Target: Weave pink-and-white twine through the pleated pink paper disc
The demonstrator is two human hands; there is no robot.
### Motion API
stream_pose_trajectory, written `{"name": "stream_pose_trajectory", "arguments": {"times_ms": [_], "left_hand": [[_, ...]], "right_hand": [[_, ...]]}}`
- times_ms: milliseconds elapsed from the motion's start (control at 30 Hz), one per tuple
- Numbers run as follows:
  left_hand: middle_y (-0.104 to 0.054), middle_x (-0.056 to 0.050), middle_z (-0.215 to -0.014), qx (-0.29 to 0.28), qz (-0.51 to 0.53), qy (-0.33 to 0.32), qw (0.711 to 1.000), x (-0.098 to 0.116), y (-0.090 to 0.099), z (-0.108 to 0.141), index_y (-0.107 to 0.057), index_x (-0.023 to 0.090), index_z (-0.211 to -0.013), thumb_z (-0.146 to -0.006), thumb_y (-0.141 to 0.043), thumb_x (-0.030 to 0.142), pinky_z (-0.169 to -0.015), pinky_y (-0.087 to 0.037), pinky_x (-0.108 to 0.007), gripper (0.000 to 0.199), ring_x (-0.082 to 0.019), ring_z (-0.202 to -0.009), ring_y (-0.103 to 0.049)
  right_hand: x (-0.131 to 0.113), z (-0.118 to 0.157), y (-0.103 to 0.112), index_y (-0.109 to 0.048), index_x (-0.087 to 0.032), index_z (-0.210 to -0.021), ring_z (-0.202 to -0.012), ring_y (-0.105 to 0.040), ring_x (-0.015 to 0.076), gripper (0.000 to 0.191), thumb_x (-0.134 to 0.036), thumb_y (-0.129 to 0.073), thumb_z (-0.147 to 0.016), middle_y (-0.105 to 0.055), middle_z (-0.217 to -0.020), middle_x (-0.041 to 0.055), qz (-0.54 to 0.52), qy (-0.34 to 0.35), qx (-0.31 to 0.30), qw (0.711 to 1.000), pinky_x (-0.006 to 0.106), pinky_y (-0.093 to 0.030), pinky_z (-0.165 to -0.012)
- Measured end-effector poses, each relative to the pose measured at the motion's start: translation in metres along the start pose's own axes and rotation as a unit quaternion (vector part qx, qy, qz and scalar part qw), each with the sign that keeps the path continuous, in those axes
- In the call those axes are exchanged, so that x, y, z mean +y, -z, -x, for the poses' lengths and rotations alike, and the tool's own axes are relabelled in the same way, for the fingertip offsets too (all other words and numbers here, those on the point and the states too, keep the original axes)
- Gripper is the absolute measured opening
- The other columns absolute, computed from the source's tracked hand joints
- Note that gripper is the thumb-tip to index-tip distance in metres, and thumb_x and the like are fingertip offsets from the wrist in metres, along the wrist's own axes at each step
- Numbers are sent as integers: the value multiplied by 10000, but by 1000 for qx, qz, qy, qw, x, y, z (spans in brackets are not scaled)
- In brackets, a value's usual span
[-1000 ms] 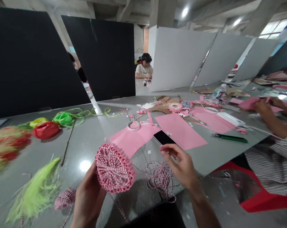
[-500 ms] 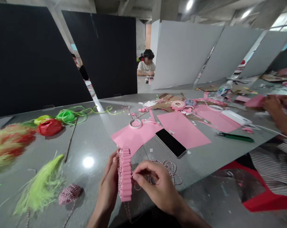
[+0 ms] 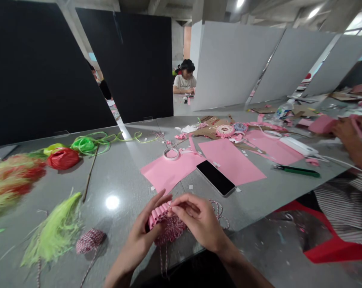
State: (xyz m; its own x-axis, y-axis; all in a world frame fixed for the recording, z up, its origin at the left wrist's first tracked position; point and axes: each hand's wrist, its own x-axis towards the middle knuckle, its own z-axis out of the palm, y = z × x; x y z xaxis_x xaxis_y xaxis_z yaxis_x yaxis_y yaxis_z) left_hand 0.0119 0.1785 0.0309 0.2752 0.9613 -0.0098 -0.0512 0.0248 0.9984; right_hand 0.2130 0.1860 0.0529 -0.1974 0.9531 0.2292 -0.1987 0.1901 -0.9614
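Note:
Low over the table's front edge, my left hand (image 3: 146, 228) is closed around the left side of a round pink pleated paper piece (image 3: 171, 230), its face laced with red-and-white twisted cord. At the upper rim of that piece my right hand (image 3: 199, 220) pinches thumb against fingers; the cord probably between them is too small to make out. Cord ends dangle below the piece. A loose heap of the same cord (image 3: 218, 212) lies behind my right hand, and a wound ball of it (image 3: 90, 241) sits to the left.
A black phone (image 3: 216, 178), pink paper sheets (image 3: 231, 160) and a tape roll (image 3: 171, 154) lie ahead. Left are a green fringe tassel (image 3: 53, 232), a stick (image 3: 90, 174) and red twine (image 3: 63, 158). A green cutter (image 3: 297, 171) lies right, near another person's hands (image 3: 345, 130).
The pink pleated piece has turned from edge-on to showing its corded face. My right hand has moved up to its upper rim, and my left hand has shifted its hold.

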Motion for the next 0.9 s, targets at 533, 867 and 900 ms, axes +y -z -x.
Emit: {"name": "stream_pose_trajectory", "arguments": {"times_ms": [533, 867, 900], "left_hand": [[-633, -136, -1569, 270, -175, -148, 935, -16, -2, -5, -572, 250, -1531, -1046, -603, 403, -1220, -442, -536, 510, -334, -1421, -612], [-798, -111, -1298, 142, -251, -41, 957, -12, 33, 24, -732, 237, -1348, -906, -766, 504, -1041, -594, -474, 518, -343, -1196, -750], [-832, -96, -1157, 127, -254, -29, 958, -9, 36, 25, -773, 224, -1278, -903, -770, 516, -959, -624, -438, 475, -329, -1077, -778]], "right_hand": [[-46, 47, 16, -825, -225, -984, -842, -777, 141, 183, -70, -754, -919, -827, -852, 19, 70, 82, -114, 988, 248, -588, -814], [-5, 61, 18, -835, -180, -1193, -974, -801, 191, 260, -208, -816, -934, -849, -1089, 98, 174, -36, -330, 927, 269, -605, -886], [-5, 61, 18, -829, -198, -1211, -1019, -797, 207, 288, -239, -834, -925, -847, -1119, 93, 184, -39, -324, 927, 292, -603, -924]]}}
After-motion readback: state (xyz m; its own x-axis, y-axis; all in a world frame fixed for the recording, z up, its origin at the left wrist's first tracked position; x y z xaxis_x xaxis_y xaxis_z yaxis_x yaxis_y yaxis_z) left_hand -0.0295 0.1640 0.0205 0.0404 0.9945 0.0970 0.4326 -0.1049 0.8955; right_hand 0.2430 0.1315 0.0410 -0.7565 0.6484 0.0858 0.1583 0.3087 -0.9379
